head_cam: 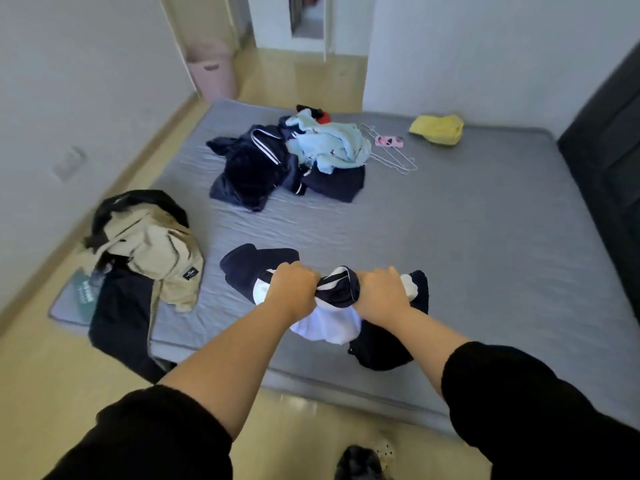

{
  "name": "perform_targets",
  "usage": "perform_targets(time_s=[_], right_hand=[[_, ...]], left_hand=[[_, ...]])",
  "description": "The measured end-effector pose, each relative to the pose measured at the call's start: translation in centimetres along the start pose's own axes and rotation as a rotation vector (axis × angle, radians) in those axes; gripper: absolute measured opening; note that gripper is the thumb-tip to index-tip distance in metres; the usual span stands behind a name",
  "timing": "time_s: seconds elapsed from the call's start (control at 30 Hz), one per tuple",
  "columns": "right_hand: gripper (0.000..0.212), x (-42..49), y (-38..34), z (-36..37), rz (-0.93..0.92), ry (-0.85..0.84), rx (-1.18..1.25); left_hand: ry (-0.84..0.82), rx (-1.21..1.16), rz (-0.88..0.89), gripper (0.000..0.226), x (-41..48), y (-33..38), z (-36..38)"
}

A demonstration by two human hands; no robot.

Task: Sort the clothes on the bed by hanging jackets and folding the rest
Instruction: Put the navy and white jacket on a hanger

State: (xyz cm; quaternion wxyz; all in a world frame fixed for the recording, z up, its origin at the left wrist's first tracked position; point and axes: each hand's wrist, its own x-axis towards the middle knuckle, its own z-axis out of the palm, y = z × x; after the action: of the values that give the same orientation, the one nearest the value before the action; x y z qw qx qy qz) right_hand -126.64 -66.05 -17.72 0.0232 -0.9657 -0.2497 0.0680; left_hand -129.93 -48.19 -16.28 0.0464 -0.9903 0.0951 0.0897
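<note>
Navy-and-white fabric is bunching between two closed fists as a person in black sleeves is working at the near edge of a grey mattress lying on a pale wooden floor. The left hand is gripping the striped navy-and-white garment on one side and the right hand is clamping the other, the cloth sagging in a white fold between the forearms and its dark ends trailing onto the mattress just beside the near edge.

Judging by what is lying about, the sorting is barely getting under way: nothing is hanging anywhere in the head view, and only a small yellow folded cloth near the far right corner is looking finished. A mixed heap of dark navy garments topped by a pale blue fleece piece is sitting toward the far edge, still unsorted. A beige jacket with black lining is sprawling over the left edge, partly covering another dark garment that is spilling off the near left corner.

Thin wire hangers are lying flat beside the heap, a small pink object touching them. A pink laundry bin is standing off the mattress by the doorway. Nothing is blocking the hands; the open middle of the mattress is offering folding room.
</note>
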Motion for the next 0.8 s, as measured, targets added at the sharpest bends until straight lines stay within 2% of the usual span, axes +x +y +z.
perform_targets(time_s=[0.17,0.3,0.47,0.63,0.8], right_hand=[[0.008,2.4,-15.0,-3.9,-0.222,0.076,0.019],[0.006,3.4,-28.6,-6.0,-0.318,0.001,0.168],[0.009,3.7,-43.6,-7.6,-0.487,0.022,0.179],[0.005,5.5,-54.5,-9.0,-0.615,-0.017,0.183],[0.018,9.3,-63.0,-10.4,-0.675,0.005,0.115]], left_hand=[[0.084,0.006,-0.161,0.016,-10.9,-12.0,-1.4],[0.146,0.015,-0.265,0.016,-21.0,-22.2,-1.3],[0.185,0.005,-0.43,0.019,-32.3,-33.2,-1.3],[0.195,0.07,-0.567,0.032,-39.0,-41.2,-1.6],[0.204,0.105,-0.674,0.026,-42.1,-49.3,-1.0]])
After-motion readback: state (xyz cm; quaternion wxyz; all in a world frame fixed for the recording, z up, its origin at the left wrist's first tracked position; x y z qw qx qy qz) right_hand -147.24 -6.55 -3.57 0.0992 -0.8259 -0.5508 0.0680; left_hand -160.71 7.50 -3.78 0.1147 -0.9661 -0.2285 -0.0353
